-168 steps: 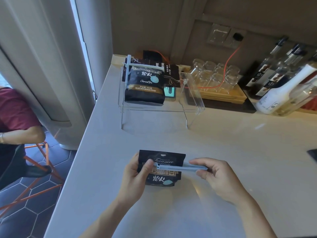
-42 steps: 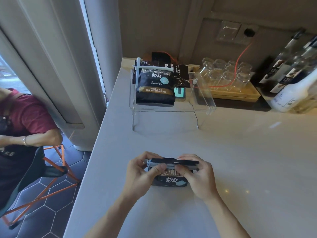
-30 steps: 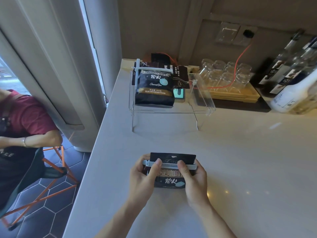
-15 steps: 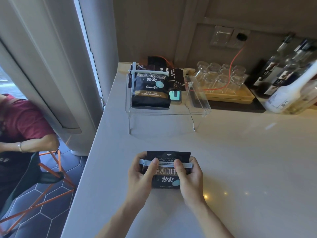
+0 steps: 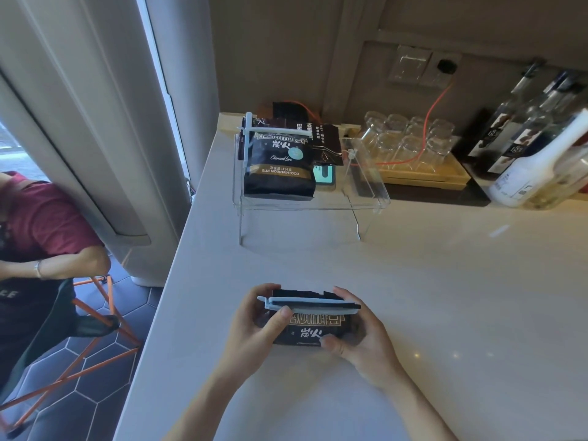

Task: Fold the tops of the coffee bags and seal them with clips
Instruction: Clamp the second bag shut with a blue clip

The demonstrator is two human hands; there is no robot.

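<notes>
Low in the frame's centre, a small black foil coffee bag is gripped at both ends: left hand with thumb near a pale blue plastic bar clip across its folded top, right hand curled round the other end. The clip appears latched. Upper centre, a second clipped black coffee bag stands on a clear acrylic shelf.
</notes>
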